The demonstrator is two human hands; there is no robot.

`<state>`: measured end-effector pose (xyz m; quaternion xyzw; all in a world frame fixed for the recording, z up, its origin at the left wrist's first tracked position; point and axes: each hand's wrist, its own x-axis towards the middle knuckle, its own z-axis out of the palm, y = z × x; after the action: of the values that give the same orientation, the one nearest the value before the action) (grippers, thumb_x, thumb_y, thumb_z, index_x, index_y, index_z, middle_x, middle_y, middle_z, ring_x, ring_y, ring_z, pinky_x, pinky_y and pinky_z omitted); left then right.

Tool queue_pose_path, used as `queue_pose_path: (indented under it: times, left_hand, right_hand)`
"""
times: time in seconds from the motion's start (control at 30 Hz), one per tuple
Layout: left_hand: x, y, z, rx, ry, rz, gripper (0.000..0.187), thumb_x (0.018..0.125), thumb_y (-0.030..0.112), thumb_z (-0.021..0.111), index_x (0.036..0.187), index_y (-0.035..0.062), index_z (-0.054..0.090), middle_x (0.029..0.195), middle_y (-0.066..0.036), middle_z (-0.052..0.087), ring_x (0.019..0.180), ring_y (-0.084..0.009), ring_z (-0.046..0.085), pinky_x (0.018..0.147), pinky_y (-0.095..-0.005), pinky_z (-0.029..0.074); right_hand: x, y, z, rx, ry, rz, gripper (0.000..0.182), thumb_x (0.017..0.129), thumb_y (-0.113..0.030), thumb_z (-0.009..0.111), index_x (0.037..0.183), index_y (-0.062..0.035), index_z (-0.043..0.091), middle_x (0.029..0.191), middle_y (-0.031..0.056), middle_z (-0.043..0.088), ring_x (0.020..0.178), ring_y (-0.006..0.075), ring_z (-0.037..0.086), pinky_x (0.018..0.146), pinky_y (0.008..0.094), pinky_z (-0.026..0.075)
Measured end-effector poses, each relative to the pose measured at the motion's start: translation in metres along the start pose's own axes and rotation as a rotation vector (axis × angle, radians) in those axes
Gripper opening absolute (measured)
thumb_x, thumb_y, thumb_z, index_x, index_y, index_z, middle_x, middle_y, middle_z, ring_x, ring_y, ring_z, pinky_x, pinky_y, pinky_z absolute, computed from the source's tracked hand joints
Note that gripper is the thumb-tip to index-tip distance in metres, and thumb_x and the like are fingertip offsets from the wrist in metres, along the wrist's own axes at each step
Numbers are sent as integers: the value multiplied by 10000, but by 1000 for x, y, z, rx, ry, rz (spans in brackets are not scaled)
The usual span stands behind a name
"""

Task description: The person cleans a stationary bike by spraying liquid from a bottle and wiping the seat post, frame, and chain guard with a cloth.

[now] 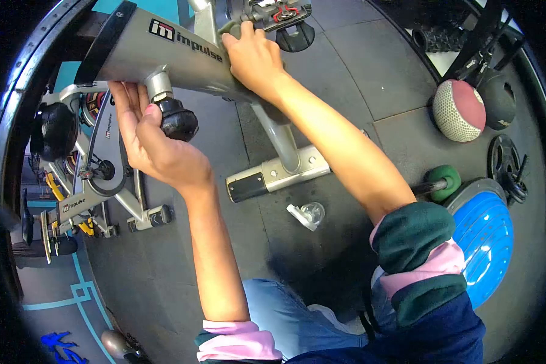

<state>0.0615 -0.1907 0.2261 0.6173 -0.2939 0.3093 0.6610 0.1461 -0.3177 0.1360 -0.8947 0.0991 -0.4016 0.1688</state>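
Note:
A grey exercise bike frame (182,45) lettered "impulse" slants across the top of the view. Under it, a black adjustment knob (179,120) sticks out on a short metal stem. My left hand (155,139) is palm up beside the knob, its fingers stretched toward the underside of the frame and its thumb at the knob's left side. My right hand (256,60) lies over the frame's lower end, fingers bent around its upper edge close to the pedal (294,36). The undersides of its fingers are hidden.
A small clear container with a white cap (309,215) lies on the floor by the bike's foot bar (279,176). Another bike (103,158) stands left. To the right are medicine balls (459,110), a weight plate (505,159), a green-ended roller (444,183) and a blue balance dome (482,242).

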Motion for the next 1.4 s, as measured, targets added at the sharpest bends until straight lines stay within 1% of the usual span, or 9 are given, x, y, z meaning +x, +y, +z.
queue_pose_path:
  times: [0.13, 0.4, 0.47, 0.57, 0.87, 1.03, 1.13, 1.3, 1.4]
  left_hand:
    - [-1, -1, 2, 3, 21, 19, 589, 821, 43, 369, 1369, -170, 334, 1365, -307, 436, 1297, -337, 438, 1070, -364, 337]
    - [-1, 10, 1, 21, -36, -45, 620, 822, 32, 368, 1410, -144, 274, 1401, -299, 403, 1318, -321, 416, 1100, -353, 278]
    - [-1, 10, -1, 0, -44, -65, 619, 824, 27, 367, 1413, -138, 274, 1406, -294, 400, 1320, -316, 415, 1100, -350, 274]
    - [1, 7, -3, -34, -68, -59, 611, 830, 18, 365, 1414, -135, 277, 1413, -285, 397, 1321, -303, 416, 1096, -341, 276]
    - [-1, 0, -4, -72, -54, -31, 602, 834, 14, 370, 1419, -109, 299, 1402, -267, 425, 1300, -292, 438, 1071, -333, 314]
    - [-1, -10, -9, -23, -24, 1, 572, 852, 14, 391, 1415, -69, 345, 1408, -218, 452, 1225, -238, 499, 967, -283, 397]
    - [-1, -3, -13, 114, -68, -27, 578, 850, 31, 378, 1418, -69, 342, 1354, -236, 499, 1246, -250, 495, 1023, -294, 353]
    - [-2, 4, -16, 125, -104, -128, 573, 879, 51, 379, 1440, -46, 313, 1386, -219, 474, 1244, -225, 492, 990, -279, 377]
    - [-2, 17, -30, 111, -205, -283, 538, 953, 166, 435, 1440, -34, 322, 1459, -192, 390, 1354, -247, 366, 1087, -313, 279]
  right_hand:
    - [-12, 4, 8, -90, 24, -10, 269, 822, -121, 552, 1071, -112, 654, 885, 139, 550, 747, 255, 609, 503, 318, 522]
    - [-85, 19, 3, -187, -37, -116, 495, 794, -103, 571, 1279, -207, 568, 896, 62, 496, 772, 215, 551, 517, 231, 507]
    - [-122, 31, 8, -109, -147, -109, 488, 807, -104, 561, 1286, -198, 563, 982, 90, 529, 849, 254, 574, 588, 289, 540]
    - [-185, 73, 24, -7, -641, 201, 501, 834, -82, 521, 1328, -160, 526, 1201, 204, 512, 1010, 371, 572, 788, 453, 531]
    - [-89, 18, 5, 203, -89, 30, 674, 795, 32, 496, 1390, -276, 425, 1094, 173, 482, 965, 357, 528, 729, 439, 534]
    - [-198, 66, 59, 1, -467, 58, 555, 870, -78, 478, 1400, -229, 412, 1147, 187, 487, 1014, 381, 540, 813, 457, 521]
    - [-203, 71, 20, -28, -746, 181, 691, 769, -37, 584, 1412, -227, 419, 1219, 215, 479, 1049, 380, 559, 843, 455, 510]
    - [-176, 48, -67, 119, -770, 173, 589, 808, -103, 626, 1367, -227, 489, 1154, 216, 513, 1027, 393, 577, 869, 469, 495]
    - [-161, 20, -128, 399, -732, 262, 557, 828, -205, 679, 1351, -201, 485, 1213, 230, 536, 1109, 401, 559, 934, 447, 463]
